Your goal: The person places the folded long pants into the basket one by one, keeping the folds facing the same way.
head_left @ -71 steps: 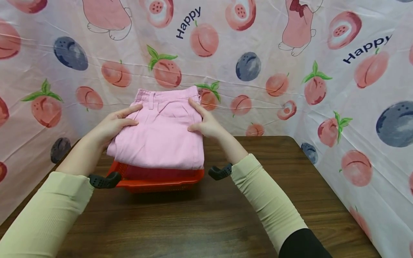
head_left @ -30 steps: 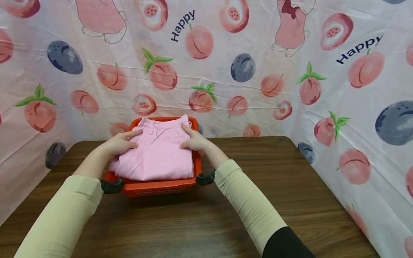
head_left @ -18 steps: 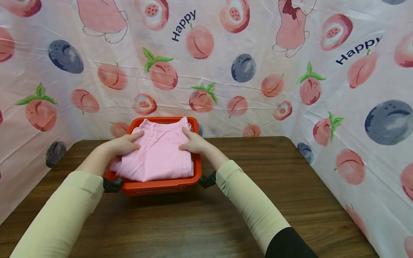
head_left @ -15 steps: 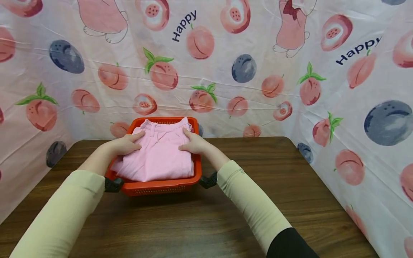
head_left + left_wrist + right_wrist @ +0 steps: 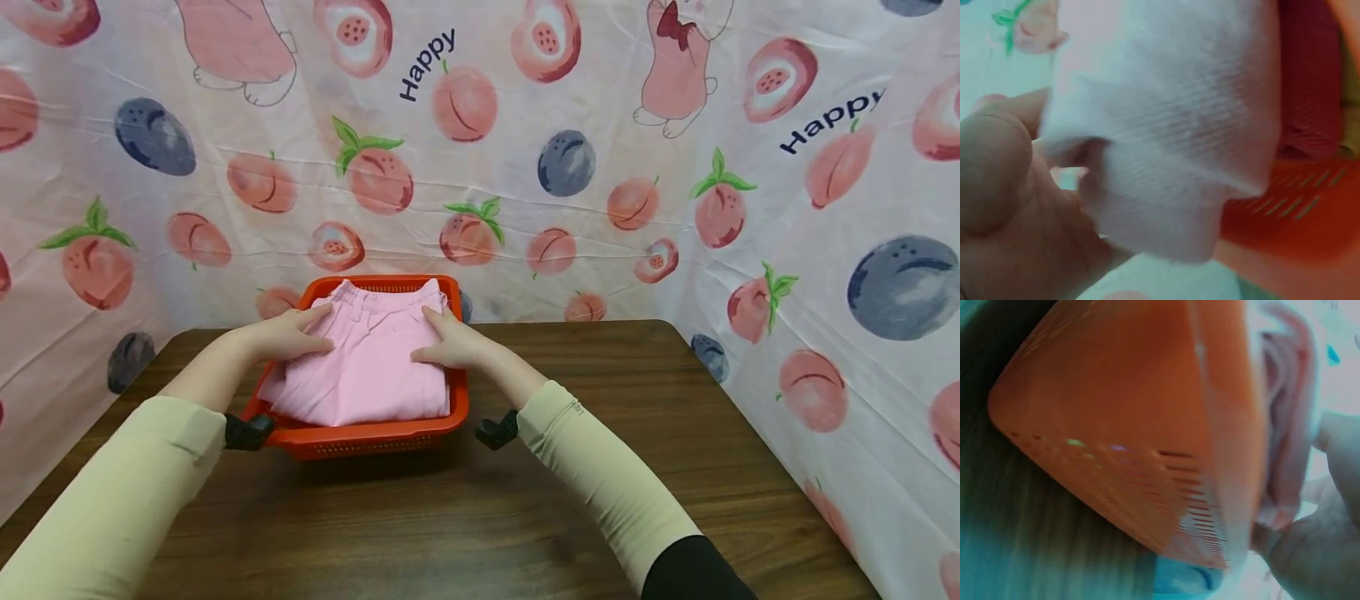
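Folded pink pants point(image 5: 386, 362), waistband toward the back, lie in the red-orange plastic basket point(image 5: 367, 433). At their left side my left hand point(image 5: 279, 337) has a thumb and finger over the top of the cloth. My right hand point(image 5: 456, 342) holds the opposite side, its thumb and a finger spread on top. Cloth hides the rest of the left fingers. In the right wrist view, the right thumb point(image 5: 1338, 444) is on one face of the pants point(image 5: 1294, 431) with a fingertip at their lower edge.
Below the pants, a dark red folded cloth point(image 5: 1310, 81) and a yellow one point(image 5: 1350, 100) show inside the basket. The basket stands at the back left of the brown wooden table point(image 5: 480, 517). A fruit-print curtain point(image 5: 510, 275) hangs behind and at both sides.
The pants came down from above the basket into it, with both hands on them. Over the last half second both wrists have shifted slightly outward, while the pants stay in place.
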Demonstrator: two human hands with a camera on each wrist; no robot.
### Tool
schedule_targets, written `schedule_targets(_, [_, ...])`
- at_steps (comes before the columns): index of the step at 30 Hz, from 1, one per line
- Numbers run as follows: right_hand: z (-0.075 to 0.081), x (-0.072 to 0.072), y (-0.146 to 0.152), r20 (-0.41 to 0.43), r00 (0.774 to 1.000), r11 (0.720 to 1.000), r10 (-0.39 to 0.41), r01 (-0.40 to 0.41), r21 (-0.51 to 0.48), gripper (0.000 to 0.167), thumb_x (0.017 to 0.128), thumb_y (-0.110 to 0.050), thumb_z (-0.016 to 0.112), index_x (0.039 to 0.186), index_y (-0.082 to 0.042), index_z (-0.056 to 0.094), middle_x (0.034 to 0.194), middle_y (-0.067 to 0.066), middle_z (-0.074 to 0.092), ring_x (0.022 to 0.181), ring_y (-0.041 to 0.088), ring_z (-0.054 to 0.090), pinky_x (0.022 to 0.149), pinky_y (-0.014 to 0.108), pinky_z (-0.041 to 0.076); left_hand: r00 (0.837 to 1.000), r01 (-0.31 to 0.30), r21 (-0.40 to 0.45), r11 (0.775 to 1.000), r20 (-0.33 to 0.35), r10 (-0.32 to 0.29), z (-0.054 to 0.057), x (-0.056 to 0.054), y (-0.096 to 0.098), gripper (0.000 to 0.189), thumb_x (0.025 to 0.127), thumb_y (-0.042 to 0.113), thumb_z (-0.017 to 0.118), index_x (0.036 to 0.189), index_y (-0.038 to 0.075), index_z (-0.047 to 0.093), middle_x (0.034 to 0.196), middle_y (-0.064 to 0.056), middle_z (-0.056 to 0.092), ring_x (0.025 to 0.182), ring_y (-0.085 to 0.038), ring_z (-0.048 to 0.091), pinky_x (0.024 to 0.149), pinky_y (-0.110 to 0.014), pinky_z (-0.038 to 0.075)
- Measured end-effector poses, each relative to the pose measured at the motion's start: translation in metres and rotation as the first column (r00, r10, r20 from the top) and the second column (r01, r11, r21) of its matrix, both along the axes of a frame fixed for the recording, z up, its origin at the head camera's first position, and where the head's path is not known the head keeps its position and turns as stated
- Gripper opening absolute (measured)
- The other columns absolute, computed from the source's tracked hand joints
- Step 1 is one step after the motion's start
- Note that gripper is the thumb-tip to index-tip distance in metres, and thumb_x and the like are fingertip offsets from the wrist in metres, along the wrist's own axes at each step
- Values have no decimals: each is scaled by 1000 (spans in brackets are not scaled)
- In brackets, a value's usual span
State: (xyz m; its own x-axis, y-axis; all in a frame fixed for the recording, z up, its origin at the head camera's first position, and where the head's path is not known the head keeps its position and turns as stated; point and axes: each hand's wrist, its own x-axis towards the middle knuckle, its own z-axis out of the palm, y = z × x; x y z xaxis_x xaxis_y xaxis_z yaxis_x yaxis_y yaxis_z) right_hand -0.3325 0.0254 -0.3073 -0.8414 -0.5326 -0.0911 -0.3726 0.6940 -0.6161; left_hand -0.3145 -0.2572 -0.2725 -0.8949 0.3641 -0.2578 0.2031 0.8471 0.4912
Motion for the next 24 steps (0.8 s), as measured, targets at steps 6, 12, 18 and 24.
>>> schedule_targets(6, [7,18,10,-94,989,989,111,-101,111,83,88,-45,65,153,-13,25,157,22,-4,144,33,1,113,45,11,993,84,-54,995,-81,-89,-2,23,-3,86,89,45,63,147,-7,25,145,-42,9,128,-61,15,99,-72,17])
schedule_targets(12, [2,32,9,-132,972,950,194,-152,272,84,87,-59,58,153,-19,24,158,17,5,144,34,-2,113,47,-3,996,57,-21,998,-63,-58,-24,37,-3,96,86,56,60,151,-1,17,150,-37,-5,130,-61,10,99,-71,18])
schedule_targets(18, [-6,33,8,-125,973,925,191,-137,353,88,86,-66,52,155,-23,17,159,11,2,144,27,-5,112,44,-8,983,42,-64,997,-177,-53,-39,42,-3,94,88,57,57,151,-2,18,150,-38,1,128,-64,14,98,-72,19])
schedule_targets(24, [-16,29,9,-139,973,921,187,-124,369,90,85,-69,51,154,-21,20,159,11,6,145,23,-2,113,44,-6,971,5,-145,989,-237,-39,-50,40,-2,97,84,66,54,150,1,25,148,-38,14,132,-57,15,100,-72,8])
